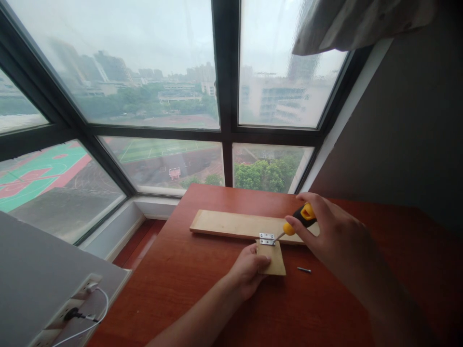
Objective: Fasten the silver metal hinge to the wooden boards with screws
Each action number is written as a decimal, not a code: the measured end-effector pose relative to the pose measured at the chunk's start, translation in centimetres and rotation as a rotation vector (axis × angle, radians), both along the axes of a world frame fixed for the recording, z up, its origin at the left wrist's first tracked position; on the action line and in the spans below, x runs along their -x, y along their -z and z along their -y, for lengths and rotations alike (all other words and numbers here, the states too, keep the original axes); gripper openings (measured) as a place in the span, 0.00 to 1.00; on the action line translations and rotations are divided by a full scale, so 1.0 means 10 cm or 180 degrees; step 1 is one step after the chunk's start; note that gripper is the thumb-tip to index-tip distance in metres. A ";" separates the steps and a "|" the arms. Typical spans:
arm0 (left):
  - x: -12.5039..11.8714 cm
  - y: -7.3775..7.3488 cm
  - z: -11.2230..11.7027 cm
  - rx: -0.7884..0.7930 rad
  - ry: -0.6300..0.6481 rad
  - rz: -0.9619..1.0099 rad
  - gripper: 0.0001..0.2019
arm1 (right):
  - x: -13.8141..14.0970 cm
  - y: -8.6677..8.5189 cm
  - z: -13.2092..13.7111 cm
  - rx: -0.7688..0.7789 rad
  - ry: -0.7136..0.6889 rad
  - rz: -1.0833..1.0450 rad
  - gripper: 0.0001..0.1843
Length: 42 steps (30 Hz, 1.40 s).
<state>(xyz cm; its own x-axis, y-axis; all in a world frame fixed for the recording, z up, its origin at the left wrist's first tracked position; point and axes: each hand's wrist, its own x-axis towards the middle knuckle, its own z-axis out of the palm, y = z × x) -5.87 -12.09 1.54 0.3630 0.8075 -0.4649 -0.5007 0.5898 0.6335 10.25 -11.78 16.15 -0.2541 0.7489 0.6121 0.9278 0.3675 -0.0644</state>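
My right hand (327, 229) is closed around a screwdriver (298, 220) with a yellow and black handle. Its tip rests on a small metal hinge (267, 238). The hinge joins a long pale wooden board (231, 224) to a small wooden block (275, 258). My left hand (248, 270) presses on the left edge of the small block, fingers curled on it. A loose screw (304, 270) lies on the table just right of the block.
The work lies on a reddish-brown wooden table (188, 284) set against a large window (173, 96). A grey wall (405, 125) rises at the right. At lower left, a white socket (72, 311) with plugged cables sits on a grey surface.
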 end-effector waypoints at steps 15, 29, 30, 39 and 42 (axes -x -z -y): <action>0.01 -0.01 0.01 -0.0020 -0.0036 0.0012 0.20 | 0.04 -0.02 0.00 0.0179 -0.0107 -0.0241 0.21; 0.00 0.00 0.00 -0.0032 -0.0019 0.0058 0.20 | 0.07 0.00 0.01 0.0117 -0.0101 -0.0254 0.23; 0.00 0.01 0.00 -0.0036 -0.0021 0.0071 0.20 | 0.08 -0.01 0.01 0.0164 -0.0130 -0.0262 0.24; 0.00 0.01 0.00 0.0000 -0.0042 0.0068 0.21 | 0.08 -0.01 0.00 0.0126 -0.0145 -0.0315 0.21; 0.00 -0.01 0.01 -0.0012 -0.0043 0.0066 0.20 | 0.10 -0.03 0.03 0.0341 -0.0307 -0.0470 0.25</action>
<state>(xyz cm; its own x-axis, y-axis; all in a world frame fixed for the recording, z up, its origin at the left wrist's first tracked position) -5.86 -12.15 1.63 0.3616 0.8141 -0.4543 -0.5215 0.5806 0.6252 9.23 -12.10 16.46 -0.2411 0.7882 0.5662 0.8662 0.4378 -0.2407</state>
